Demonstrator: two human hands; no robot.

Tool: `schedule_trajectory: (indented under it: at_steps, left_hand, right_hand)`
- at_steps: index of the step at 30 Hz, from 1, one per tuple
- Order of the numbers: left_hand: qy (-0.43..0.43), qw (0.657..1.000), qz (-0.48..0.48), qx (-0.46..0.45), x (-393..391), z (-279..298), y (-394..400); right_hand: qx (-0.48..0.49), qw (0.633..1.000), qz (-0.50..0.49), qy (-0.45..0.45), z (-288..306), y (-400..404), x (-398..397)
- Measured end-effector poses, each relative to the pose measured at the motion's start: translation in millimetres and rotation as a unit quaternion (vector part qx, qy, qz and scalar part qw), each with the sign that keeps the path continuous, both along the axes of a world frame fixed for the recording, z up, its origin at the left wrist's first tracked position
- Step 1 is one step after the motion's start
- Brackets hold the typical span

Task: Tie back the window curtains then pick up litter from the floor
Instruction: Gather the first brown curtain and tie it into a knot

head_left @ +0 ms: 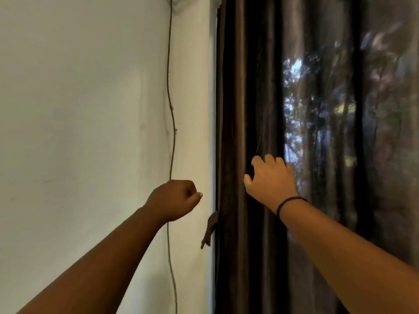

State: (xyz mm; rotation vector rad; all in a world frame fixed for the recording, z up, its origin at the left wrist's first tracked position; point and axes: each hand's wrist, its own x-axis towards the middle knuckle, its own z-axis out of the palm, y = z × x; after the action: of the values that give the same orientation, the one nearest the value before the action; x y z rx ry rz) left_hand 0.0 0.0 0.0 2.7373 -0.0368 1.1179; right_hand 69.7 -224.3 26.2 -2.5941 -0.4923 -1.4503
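2 bare forearms extend from the lower frame edge. The right hand (271, 177), with a thin black wristband (289, 203), is spread open, fingers curled lightly against the folds of the dark brown satin curtain (240, 109); nothing is pinched yet. The left hand (175, 198) is closed in a loose fist in front of the pale painted wall (79, 109), holding nothing visible. Just below and between the hands, a short brown fabric tie-back strip (209, 230) hangs at the curtain's left edge. A thin dark cable (170, 98) runs down the wall. Risk: the slick fabric may slide from an open-handed gather. The left hand may snag the cable.
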Motion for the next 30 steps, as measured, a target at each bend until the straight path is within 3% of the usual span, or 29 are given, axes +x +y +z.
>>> schedule_trajectory:
  at_steps: [5, 11, 18, 24, 30]
  left_hand:
    - [-0.064, 0.996, -0.031, -0.045, 70.8, 28.2, -30.7]
    - [-0.148, 0.977, -0.046, -0.148, 120.6, 78.7, -54.2]
    - [-0.198, 0.962, -0.082, -0.172, 148.7, 135.8, -70.8]
    - [-0.239, 0.958, -0.081, -0.134, 172.2, 184.3, -75.1]
    - [-0.266, 0.949, -0.105, -0.136, 183.1, 224.6, -68.5]
  right_hand:
    - [0.057, 0.998, -0.039, -0.004, 11.1, -20.6, 46.3]
    - [0.068, 0.995, 0.006, -0.066, 48.5, -19.3, 76.4]
    - [0.069, 0.984, 0.015, -0.166, 91.5, -14.7, 79.9]
    - [0.051, 0.951, -0.081, -0.293, 150.1, -30.0, 70.6]
    - [0.173, 0.948, -0.091, -0.252, 212.2, -61.4, 55.8]
